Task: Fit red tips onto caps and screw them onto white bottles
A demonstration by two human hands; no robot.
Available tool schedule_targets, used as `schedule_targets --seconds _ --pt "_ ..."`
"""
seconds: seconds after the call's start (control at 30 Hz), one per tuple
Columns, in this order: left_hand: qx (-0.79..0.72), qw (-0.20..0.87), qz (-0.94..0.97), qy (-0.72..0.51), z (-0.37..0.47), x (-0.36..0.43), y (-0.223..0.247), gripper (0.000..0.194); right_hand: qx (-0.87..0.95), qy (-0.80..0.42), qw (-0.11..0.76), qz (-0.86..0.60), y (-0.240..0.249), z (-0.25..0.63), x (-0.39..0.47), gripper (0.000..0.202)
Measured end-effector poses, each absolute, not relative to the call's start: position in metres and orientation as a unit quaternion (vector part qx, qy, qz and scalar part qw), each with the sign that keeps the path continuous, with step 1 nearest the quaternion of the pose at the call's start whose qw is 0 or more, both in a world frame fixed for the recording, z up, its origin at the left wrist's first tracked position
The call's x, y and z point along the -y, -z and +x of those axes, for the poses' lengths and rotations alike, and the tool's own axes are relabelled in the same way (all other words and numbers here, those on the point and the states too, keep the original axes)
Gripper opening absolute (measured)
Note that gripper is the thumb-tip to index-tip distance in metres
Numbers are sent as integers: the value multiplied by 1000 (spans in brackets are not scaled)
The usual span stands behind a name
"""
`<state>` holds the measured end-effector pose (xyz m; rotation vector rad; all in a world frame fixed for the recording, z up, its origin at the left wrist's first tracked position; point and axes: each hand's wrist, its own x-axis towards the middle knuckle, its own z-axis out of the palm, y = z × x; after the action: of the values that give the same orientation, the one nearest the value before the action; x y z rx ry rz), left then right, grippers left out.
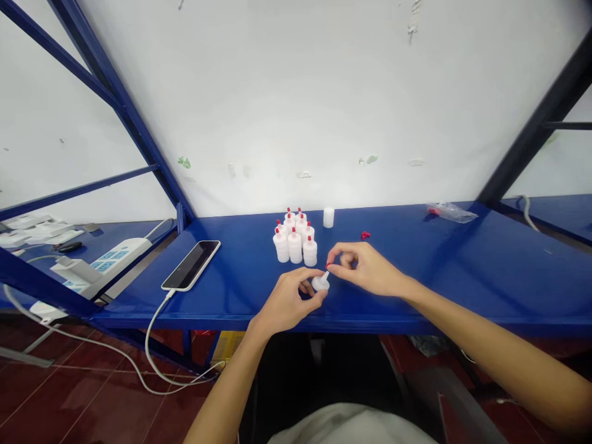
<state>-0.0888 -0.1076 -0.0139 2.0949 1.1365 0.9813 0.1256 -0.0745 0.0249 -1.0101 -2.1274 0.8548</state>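
My left hand point(293, 297) grips a white nozzle lid point(320, 283) between thumb and fingers, its spout tilted up to the right. At the spout's tip, my right hand point(358, 265) pinches a small red cap point(328, 266); whether the cap sits on the spout or just touches it I cannot tell. Behind my left hand stands a tight group of white bottles point(295, 246) with red-tipped nozzles. A white bottle body point(328, 217) without a nozzle stands upright near the wall. Several loose red caps point(365, 235) lie beyond my right hand.
On the blue table point(240, 271), a phone point(191, 265) charges at the left, its white cable point(150, 333) hanging over the front edge. A clear plastic bag point(452, 212) with something red lies at the back right. Blue frame posts point(134, 123) rise beside the table; a power strip point(108, 262) is at far left.
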Motion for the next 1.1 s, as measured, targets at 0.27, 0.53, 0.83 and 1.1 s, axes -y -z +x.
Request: schedule_targets --seconds 0.27,0.53,0.83,1.1 --pt "-424 305 781 -344 -89 108 15 33 792 -353 304 -394 -20 126 80 18" --pt "-413 353 766 -344 -87 110 10 37 868 -199 277 -362 -16 123 91 24" --pt "-388 448 700 -399 -88 112 1 34 895 -74 328 -293 -11 116 88 23" --pt "-413 375 727 -401 -78 126 -3 33 903 -141 317 -254 -13 127 82 23"
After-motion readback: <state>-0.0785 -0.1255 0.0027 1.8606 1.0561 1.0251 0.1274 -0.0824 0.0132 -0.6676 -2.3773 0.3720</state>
